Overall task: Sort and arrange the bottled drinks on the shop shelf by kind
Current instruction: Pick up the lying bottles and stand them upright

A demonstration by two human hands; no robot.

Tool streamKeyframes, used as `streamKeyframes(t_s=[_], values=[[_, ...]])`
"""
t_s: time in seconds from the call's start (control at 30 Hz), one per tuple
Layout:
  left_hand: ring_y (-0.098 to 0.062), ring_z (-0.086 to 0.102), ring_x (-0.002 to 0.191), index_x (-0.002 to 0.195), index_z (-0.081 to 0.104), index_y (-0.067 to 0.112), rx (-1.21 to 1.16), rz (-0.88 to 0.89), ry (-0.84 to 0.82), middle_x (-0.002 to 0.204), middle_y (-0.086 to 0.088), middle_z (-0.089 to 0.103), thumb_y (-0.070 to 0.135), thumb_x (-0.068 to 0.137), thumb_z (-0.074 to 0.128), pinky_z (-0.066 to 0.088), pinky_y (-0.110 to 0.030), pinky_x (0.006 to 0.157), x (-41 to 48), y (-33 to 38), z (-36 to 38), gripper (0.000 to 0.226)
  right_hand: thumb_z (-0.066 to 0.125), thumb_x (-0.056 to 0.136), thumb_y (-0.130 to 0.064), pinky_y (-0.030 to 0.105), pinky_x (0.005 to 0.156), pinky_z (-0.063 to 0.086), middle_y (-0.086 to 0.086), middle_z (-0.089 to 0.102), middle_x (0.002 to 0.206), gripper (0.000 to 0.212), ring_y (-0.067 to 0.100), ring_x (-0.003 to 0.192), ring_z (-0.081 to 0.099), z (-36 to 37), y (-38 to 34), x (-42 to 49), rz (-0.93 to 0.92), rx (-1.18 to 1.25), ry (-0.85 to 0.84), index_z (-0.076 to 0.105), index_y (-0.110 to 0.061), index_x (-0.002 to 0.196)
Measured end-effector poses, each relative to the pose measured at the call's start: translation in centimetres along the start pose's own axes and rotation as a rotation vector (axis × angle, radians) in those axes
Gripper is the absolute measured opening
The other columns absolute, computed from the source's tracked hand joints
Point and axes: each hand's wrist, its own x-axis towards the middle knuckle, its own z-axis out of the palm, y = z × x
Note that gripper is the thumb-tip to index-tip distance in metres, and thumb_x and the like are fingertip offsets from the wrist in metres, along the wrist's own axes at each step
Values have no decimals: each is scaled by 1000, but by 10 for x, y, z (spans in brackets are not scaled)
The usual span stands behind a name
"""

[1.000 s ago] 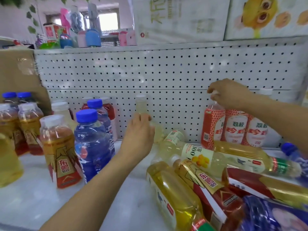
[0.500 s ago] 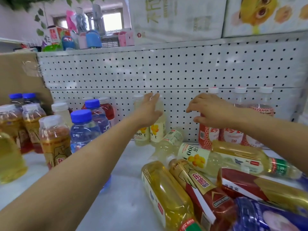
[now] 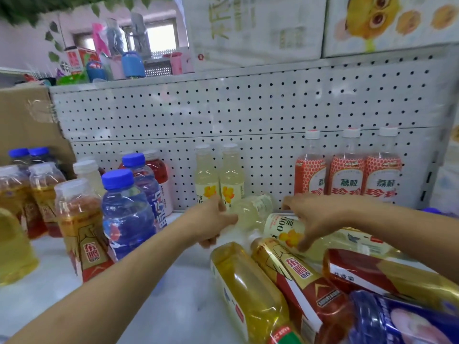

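Both hands on lying pale bottles, mid-shelf [image 3: 173, 294].
From the left edge I see an upright amber 东鹏 bottle [image 3: 84, 232], then a blue-capped bottle [image 3: 126, 212]. My left hand [image 3: 213, 224] curls round a clear pale bottle [image 3: 250, 212] lying near the back. My right hand [image 3: 315, 219] arches over the "100" bottle [image 3: 283, 229], clasping its label. Glossy 荔枝 bottles [image 3: 347, 175] stand back right.

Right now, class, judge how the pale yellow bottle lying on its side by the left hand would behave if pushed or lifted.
The pale yellow bottle lies on its rounded side, so a push would probably roll it. It looks full, so likely heavy for its size. Its glossy plastic may slip in the left hand.
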Motion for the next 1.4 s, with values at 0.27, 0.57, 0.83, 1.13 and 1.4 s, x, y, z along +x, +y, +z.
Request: streamKeyframes(t_s=[0.27, 0.57, 0.83, 1.13, 1.4], values=[[-17, 56, 71, 133, 56, 25, 239, 418, 370, 120, -8, 59, 25, 97, 53, 42, -29, 67, 51, 60, -27, 36, 75, 80, -43, 24, 55, 48, -2, 67, 68, 33, 13, 58, 60, -4, 23, -43, 175, -52, -9, 65, -12, 74], [-19, 11, 153, 159, 15, 22, 179, 612, 93, 167, -1, 5, 12, 105, 41, 16, -31, 121, 83, 102, 2, 62, 56, 98, -29, 21, 64, 56, -2, 60, 102, 11, 14, 84, 65, 10, 44, -34, 213, 257, -267, 59, -20, 93], [-8, 1, 152, 160, 7, 29, 155, 650, 17, 166, 14, -6, 30, 104, 49, 6, -27, 120, 51, 80, 0, 70, 70, 85, -45, 28, 79, 51, -1, 60, 106, 32, 12, 93, 58, -10, 48, -47, 135, 346, 79, 58, -23, 106], [4, 37, 133, 144, 41, 47, 46, 549, -102, 148, 28, 38, 46, 95, 58, 41, -23, 108, -32, -8, 23, 51, 78, 82, -29, 27, 64, 46, 2, 56, 113, 55, 17, 86, 57, -51, 7, -13, 51, 639, 533, 52, -19, 130], [17, 1, 129, 153, 8, 47, 327, 505, -311, 156, 28, 8, 64, 86, 58, -1, -22, 119, -83, -23, 29, 86, 67, 91, -27, 36, 78, 49, 10, 53, 124, 72, 23, 90, 56, -30, -3, -8, 54, 607, 600, 25, -17, 149]])
